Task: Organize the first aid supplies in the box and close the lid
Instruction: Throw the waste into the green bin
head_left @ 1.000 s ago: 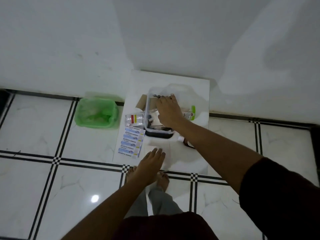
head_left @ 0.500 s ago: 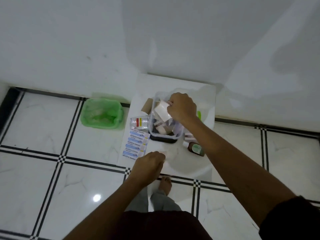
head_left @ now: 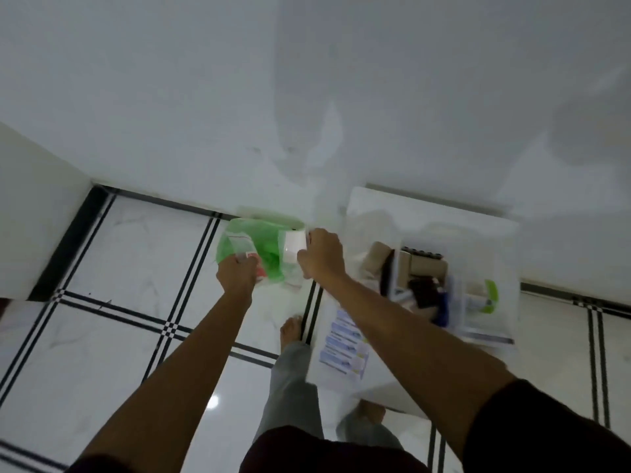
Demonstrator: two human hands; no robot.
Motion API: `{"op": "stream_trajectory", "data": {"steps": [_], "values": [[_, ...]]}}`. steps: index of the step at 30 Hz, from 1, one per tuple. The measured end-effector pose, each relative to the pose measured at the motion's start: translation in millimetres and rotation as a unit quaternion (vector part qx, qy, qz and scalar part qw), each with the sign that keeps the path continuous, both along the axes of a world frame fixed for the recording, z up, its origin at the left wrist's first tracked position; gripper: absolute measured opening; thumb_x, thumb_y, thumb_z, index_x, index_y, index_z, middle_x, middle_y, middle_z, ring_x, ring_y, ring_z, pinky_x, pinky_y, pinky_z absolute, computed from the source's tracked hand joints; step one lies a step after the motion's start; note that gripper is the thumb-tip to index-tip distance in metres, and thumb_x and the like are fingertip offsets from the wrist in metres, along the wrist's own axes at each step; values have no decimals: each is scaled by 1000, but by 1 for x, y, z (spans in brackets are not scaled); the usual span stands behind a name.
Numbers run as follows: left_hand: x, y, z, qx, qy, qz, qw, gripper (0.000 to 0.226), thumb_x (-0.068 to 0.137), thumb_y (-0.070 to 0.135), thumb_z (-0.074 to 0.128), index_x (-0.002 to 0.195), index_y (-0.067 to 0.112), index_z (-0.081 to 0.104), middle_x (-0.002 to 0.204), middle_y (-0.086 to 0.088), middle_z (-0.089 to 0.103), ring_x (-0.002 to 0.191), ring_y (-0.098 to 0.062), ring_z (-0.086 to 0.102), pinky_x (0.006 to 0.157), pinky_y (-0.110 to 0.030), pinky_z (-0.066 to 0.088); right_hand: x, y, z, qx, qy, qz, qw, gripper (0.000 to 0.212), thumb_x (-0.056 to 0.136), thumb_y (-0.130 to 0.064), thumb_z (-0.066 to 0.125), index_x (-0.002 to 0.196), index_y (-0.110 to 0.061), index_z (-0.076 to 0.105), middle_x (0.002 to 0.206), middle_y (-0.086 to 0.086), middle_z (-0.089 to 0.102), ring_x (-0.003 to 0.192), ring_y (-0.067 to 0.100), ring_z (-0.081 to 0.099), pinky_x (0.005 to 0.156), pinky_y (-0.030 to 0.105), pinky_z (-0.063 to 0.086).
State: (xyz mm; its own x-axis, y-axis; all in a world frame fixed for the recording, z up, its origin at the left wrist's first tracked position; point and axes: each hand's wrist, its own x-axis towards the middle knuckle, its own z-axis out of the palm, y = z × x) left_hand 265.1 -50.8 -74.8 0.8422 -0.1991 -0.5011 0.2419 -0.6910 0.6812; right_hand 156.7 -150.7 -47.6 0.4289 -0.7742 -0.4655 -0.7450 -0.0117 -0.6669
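The clear plastic box (head_left: pixel 395 268) stands on a white board (head_left: pixel 426 209) at the right, with small cartons, a dark item and a blue item inside. To its left on the floor lies a green plastic lid (head_left: pixel 269 242). Both hands hover over the lid. My right hand (head_left: pixel 322 256) grips a white packet in clear wrap (head_left: pixel 294 250). My left hand (head_left: pixel 237 276) pinches a clear bag with a red-and-white label (head_left: pixel 247 254). The view is blurred, so the bag's contents are unclear.
Blue-and-white medicine strips (head_left: pixel 343 346) lie on the board's near left part. A green-capped item (head_left: pixel 490 297) sits right of the box. My bare feet (head_left: pixel 290 331) stand on the tiled floor beside the board. A white wall runs behind everything.
My right hand lifted the white packet out of the box and carried it left over the green lid. My left hand left the board and now grips a clear bag there. The view swung left.
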Motion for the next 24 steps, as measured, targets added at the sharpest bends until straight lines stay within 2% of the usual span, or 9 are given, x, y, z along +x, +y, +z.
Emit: {"op": "stream_trajectory", "data": {"steps": [2,5,10,12,13,14,16,21,24], "values": [[35,-9,-26,33,13,-34,999,15,81,12,60,83,-2,67,80,-16,66,73,-30,63,67,-33,53,35,5,-33,39,20,-14,999,17,69,3,60,86,-1,61,89,18,67,81,36,69,64,42,60],[93,-29,-80,76,8,-108,991,18,80,14,60,64,5,60,63,-9,59,73,-32,64,71,-39,56,94,-2,-90,73,47,-57,995,24,73,3,62,97,1,62,95,17,68,86,35,69,69,44,61],[169,-55,-174,145,-29,-213,966,25,84,14,56,66,-3,58,64,-14,56,68,-30,54,63,-30,38,181,-20,-195,145,89,-138,976,26,78,2,62,104,2,61,102,18,70,90,35,70,73,42,61],[190,-59,-206,161,-33,-249,954,23,86,16,58,77,-3,64,76,-16,64,81,-33,60,71,-31,43,203,-25,-227,177,92,-134,971,26,81,-3,62,105,4,61,105,19,69,92,35,69,74,39,60],[199,-59,-226,169,-35,-269,948,22,86,17,60,92,-3,67,92,-17,68,94,-34,62,80,-33,45,212,-27,-243,191,98,-120,969,27,82,-7,62,106,5,61,108,20,69,96,35,68,75,36,58],[206,-59,-245,182,-32,-284,941,27,85,16,62,106,-2,66,109,-17,67,106,-32,61,89,-33,45,218,-26,-258,201,105,-104,968,30,83,-9,62,108,7,60,110,21,67,99,35,66,75,33,55],[211,-56,-266,210,-2,-313,926,34,83,8,60,117,3,62,123,-15,62,112,-31,58,93,-34,45,219,-23,-275,219,119,-65,966,33,86,-10,61,114,7,57,116,20,63,107,35,62,74,30,49],[198,-31,-283,264,16,-415,871,36,84,16,55,120,13,58,126,-10,61,112,-29,59,94,-40,48,194,3,-280,225,178,-9,958,31,88,-12,56,116,3,54,116,18,62,106,33,61,75,32,49],[179,-20,-274,261,-2,-420,869,32,86,19,55,118,14,59,122,-10,62,109,-28,59,92,-39,48,182,10,-263,223,172,-59,958,26,87,-12,55,110,0,56,111,16,64,101,32,63,75,33,50]]}}
